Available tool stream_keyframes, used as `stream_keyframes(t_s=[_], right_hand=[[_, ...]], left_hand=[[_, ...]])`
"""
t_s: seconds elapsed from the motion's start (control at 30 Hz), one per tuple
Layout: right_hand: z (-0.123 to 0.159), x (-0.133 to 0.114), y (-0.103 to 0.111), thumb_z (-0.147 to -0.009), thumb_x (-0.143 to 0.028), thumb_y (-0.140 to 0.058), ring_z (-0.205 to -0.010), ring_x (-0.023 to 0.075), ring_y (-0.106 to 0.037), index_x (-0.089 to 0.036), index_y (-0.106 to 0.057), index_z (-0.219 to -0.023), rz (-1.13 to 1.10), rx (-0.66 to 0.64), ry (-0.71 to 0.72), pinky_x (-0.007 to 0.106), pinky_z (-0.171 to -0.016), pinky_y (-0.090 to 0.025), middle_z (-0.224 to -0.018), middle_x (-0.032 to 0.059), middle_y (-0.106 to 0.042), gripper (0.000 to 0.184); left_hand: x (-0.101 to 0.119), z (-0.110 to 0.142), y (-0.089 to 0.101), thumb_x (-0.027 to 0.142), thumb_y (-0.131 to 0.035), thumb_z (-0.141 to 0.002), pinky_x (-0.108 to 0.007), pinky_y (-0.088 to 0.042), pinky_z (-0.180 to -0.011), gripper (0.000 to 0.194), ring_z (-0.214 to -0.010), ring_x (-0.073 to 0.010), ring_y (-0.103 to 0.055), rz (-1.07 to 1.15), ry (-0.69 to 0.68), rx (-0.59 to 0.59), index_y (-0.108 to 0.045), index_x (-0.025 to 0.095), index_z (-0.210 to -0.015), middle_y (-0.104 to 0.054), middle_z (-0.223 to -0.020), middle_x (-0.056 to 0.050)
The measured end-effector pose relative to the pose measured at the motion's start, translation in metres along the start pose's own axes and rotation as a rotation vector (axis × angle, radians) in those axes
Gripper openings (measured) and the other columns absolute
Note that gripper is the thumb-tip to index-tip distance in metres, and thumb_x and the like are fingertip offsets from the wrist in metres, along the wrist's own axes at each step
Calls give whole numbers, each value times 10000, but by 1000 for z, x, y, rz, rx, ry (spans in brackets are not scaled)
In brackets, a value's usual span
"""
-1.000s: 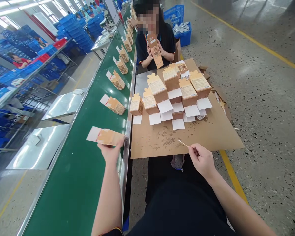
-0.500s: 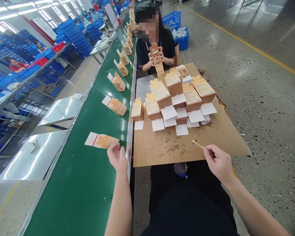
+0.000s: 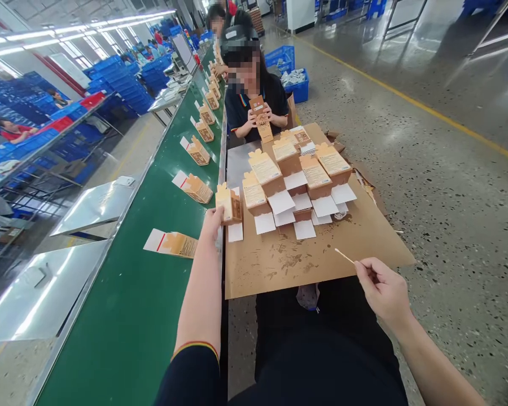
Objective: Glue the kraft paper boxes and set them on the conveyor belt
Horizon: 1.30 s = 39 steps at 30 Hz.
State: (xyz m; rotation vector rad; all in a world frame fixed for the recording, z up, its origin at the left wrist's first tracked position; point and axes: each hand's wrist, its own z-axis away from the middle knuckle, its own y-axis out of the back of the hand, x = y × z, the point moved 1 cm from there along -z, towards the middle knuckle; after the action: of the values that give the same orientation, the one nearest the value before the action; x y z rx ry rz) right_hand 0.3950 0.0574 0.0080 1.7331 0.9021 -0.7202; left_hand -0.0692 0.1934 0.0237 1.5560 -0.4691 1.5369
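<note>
My left hand (image 3: 214, 221) reaches to the left edge of the cardboard sheet and grips a small tan carton (image 3: 227, 204) by its near left side. The carton's white flap (image 3: 235, 232) hangs toward me. My right hand (image 3: 383, 286) is closed on a thin cotton swab (image 3: 345, 255), pinched between thumb and fingers, its tip pointing left above the sheet. A pile of open-topped tan cartons (image 3: 265, 172) with white flaps lies just beyond. Beside my left forearm, another carton (image 3: 180, 245) lies on the green belt.
The brown cardboard sheet (image 3: 271, 276) has dark smears. Along the green conveyor belt (image 3: 122, 316) stands a row of cartons (image 3: 197, 151). Across the sheet, a co-worker (image 3: 254, 107) holds a carton (image 3: 263, 119). Blue crates (image 3: 295, 84) stand on the floor behind.
My left hand has moved from over the belt, forward and right, and taken hold of the leftmost carton on the sheet. My right hand still holds the swab. The view has shifted slightly.
</note>
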Motion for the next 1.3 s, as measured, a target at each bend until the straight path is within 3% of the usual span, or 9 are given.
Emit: stream_keyframes(t_s=[0.13, 0.27, 0.37, 0.47, 0.6, 0.77, 0.93, 1.1, 1.3], right_hand=[[4, 2, 8, -1123, -559, -586, -480, 133, -463, -260, -602, -770, -7, -24, -7, 277, -490, -400, -590, -35, -517, 463], [-1, -2, 5, -1119, -589, -583, -469, 135, -445, -267, -592, -762, -19, -71, 5, 284, -479, -387, -574, -38, -495, 481], [-5, -6, 1, -1123, -579, -579, -469, 133, -440, -262, -596, -760, -32, -91, 28, 290, -487, -389, -574, -37, -493, 482], [-8, -10, -3, -1130, -531, -581, -477, 130, -439, -255, -603, -763, -50, -88, 52, 296, -505, -391, -585, -36, -499, 460], [-3, -18, -20, -1132, -413, -590, -505, 133, -462, -246, -634, -797, -64, -74, 120, 299, -545, -407, -614, -27, -541, 377], [17, -28, -80, -1128, -271, -513, -592, 148, -521, -246, -576, -791, -65, -291, 309, 288, -625, -427, -689, 3, -596, 344], [36, -30, -127, -1098, -148, -515, -600, 138, -484, -238, -513, -777, -1, -408, 476, 282, -615, -336, -686, -15, -544, 333], [37, -26, -133, -1086, -128, -530, -598, 137, -494, -232, -520, -792, 56, -413, 507, 286, -610, -314, -696, -5, -572, 312], [20, -16, -121, -1123, -223, -485, -605, 152, -497, -246, -509, -778, 47, -371, 342, 290, -608, -371, -693, 4, -568, 347]], left_hand=[[-46, 58, 37, 423, -865, -909, -429, -669, -971, 607, -1091, -274, -814, 188, 54, 84, -624, 195, -1418, -805, -1199, -142], [-81, 126, 60, 507, -1015, -766, -467, -635, -1095, 767, -1246, -316, -793, 371, 88, -7, -688, 219, -1397, -795, -1344, -169], [-91, 166, 67, 593, -1018, -722, -520, -656, -1069, 755, -1263, -387, -792, 435, 143, -116, -767, 196, -1313, -802, -1382, -200], [-88, 189, 63, 647, -1000, -710, -547, -674, -1040, 742, -1260, -426, -792, 479, 177, -167, -802, 190, -1260, -806, -1378, -217], [-74, 198, 40, 604, -1015, -721, -562, -620, -1156, 784, -1423, -414, -708, 512, 67, -138, -749, 255, -1372, -736, -1532, -180], [-64, 195, 8, 579, -1049, -690, -528, -589, -1203, 974, -1501, -371, -653, 416, -37, -80, -603, 325, -1517, -653, -1628, -170], [-65, 190, -1, 635, -1049, -662, -510, -578, -1211, 1032, -1492, -344, -665, 353, -55, -68, -547, 321, -1507, -659, -1592, -187], [-63, 191, -4, 619, -1052, -661, -523, -592, -1191, 1000, -1466, -345, -682, 362, -74, -68, -547, 320, -1470, -673, -1549, -186], [-66, 197, -8, 589, -1068, -629, -512, -607, -1162, 974, -1408, -338, -709, 317, -80, -29, -495, 303, -1363, -704, -1456, -163]])
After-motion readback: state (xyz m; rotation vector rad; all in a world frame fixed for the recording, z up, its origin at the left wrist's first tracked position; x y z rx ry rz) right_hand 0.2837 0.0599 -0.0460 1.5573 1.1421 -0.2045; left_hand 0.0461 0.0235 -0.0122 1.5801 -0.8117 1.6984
